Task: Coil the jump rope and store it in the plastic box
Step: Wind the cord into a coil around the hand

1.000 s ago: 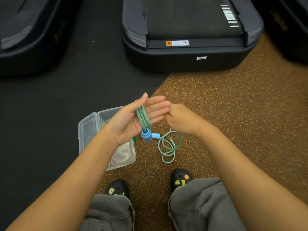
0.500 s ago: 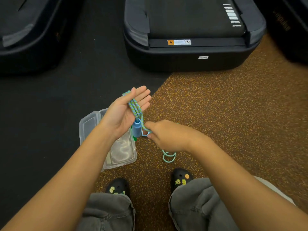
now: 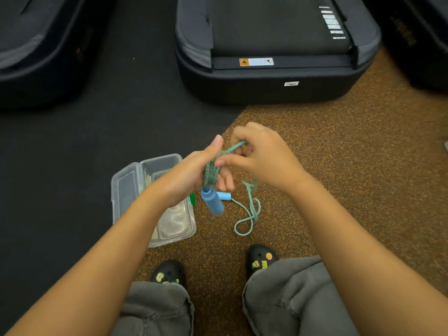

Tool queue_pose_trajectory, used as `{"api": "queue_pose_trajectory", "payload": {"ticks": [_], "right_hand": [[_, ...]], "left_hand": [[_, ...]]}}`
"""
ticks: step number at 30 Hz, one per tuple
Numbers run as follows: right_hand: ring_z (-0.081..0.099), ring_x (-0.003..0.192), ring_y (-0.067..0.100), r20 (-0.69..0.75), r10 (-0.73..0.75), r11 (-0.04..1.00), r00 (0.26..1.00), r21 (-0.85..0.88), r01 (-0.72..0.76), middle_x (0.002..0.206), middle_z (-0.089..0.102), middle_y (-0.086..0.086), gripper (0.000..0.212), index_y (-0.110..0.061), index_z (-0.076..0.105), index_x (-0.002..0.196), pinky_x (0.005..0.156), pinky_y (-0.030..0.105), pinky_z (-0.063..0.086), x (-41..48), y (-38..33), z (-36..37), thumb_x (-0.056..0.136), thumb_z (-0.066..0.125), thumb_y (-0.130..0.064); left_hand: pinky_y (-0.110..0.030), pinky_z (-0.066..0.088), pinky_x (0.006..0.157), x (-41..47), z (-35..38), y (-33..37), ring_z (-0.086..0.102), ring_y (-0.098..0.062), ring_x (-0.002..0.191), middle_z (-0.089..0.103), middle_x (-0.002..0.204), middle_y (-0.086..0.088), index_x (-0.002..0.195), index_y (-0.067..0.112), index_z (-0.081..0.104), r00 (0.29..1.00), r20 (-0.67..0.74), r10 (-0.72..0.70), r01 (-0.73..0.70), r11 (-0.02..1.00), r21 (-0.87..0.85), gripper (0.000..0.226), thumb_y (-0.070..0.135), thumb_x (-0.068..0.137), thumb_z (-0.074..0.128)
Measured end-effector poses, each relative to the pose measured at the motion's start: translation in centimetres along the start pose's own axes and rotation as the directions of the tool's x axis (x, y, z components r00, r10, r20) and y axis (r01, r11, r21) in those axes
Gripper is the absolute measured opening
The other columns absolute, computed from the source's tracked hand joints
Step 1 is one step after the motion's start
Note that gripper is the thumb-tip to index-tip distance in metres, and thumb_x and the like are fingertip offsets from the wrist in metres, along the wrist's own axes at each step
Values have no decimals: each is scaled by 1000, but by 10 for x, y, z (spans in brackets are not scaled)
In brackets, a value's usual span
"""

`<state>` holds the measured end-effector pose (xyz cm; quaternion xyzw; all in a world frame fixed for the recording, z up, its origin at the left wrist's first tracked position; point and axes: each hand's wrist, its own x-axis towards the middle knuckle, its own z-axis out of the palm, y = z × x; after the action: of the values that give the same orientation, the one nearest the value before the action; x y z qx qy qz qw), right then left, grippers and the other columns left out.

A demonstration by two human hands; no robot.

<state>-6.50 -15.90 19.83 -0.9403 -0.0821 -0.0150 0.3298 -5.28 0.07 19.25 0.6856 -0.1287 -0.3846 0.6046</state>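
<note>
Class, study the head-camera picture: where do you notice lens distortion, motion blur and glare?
Head view: wide-angle bending bows the treadmill edges near the frame's sides; slight motion blur softens the right hand and the rope wound on the left hand; soft overhead light leaves wavy glare in the plastic box; the dark floor left shows little detail.

The box (image 3: pixel 135 190) lies open on the floor (image 3: pixel 339 166), left of the hanging handle (image 3: pixel 212 200) and the rope (image 3: pixel 249 212) loops. Both shoes (image 3: pixel 261 259) stand nearer the person; a treadmill (image 3: pixel 269 49) sits beyond the hands.
</note>
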Motion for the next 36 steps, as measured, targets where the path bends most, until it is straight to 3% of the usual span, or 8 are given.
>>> {"api": "queue_pose_trajectory", "payload": {"ticks": [4,11,16,19,24,29,33,36], "right_hand": [[39,63,4,-5,84,996,996,34,-84,64,40,-11,49,-26,38,59,69,31,33,3,3,-2,59,51,-73],[50,68,21,142,188,977,972,76,-200,62,49,-2,51,-17,46,65,73,38,43,2,3,6,93,28,-55],[61,91,33,289,98,995,952,3,-103,88,65,11,40,-25,46,72,87,47,47,-5,-16,23,98,22,-42],[59,96,36,383,71,997,921,-61,-51,106,63,18,28,-11,49,101,82,43,46,-9,-19,27,99,29,-31],[54,89,29,477,9,994,879,-103,45,97,57,12,5,-19,39,94,75,38,43,-17,-21,25,97,36,-21],[51,79,14,268,-85,995,960,-30,96,88,59,-2,19,-16,61,92,77,39,49,-11,-15,11,90,54,-34],[53,69,12,197,-48,999,979,26,43,73,61,-4,16,-25,65,78,70,37,49,-5,-8,4,80,64,-40],[44,53,2,168,3,996,986,88,-18,55,48,-11,17,-24,55,68,55,17,35,-2,1,-4,78,68,-29]], "left_hand": [[-23,40,62,-2,-5,1,41,-11,46,50,43,4,90,0,68,996,85,1,2,1000,-31,65,55,87,34],[-15,39,44,-5,-8,4,39,0,32,45,30,10,65,15,73,980,76,184,-106,803,-587,34,37,81,53],[-24,56,78,-5,-14,9,70,-14,91,74,100,-5,89,12,75,971,-49,234,-171,539,-824,36,27,83,43],[-27,48,96,-1,-10,9,56,-18,120,62,126,-3,105,12,69,974,-189,122,-223,647,-729,37,25,84,41],[-26,37,105,5,-14,1,35,-13,136,31,151,3,123,17,53,933,-356,56,-225,863,-452,32,16,97,34],[-21,39,95,5,-7,-6,53,8,104,58,101,26,141,40,25,969,-230,91,-73,994,84,45,30,98,35],[-32,41,99,2,-3,-3,62,-2,82,70,80,1,89,29,69,986,-164,29,19,958,286,49,52,94,26],[-39,46,82,-1,1,1,53,-16,57,55,54,-8,52,6,55,996,-87,-10,42,927,372,73,63,87,28]]}}
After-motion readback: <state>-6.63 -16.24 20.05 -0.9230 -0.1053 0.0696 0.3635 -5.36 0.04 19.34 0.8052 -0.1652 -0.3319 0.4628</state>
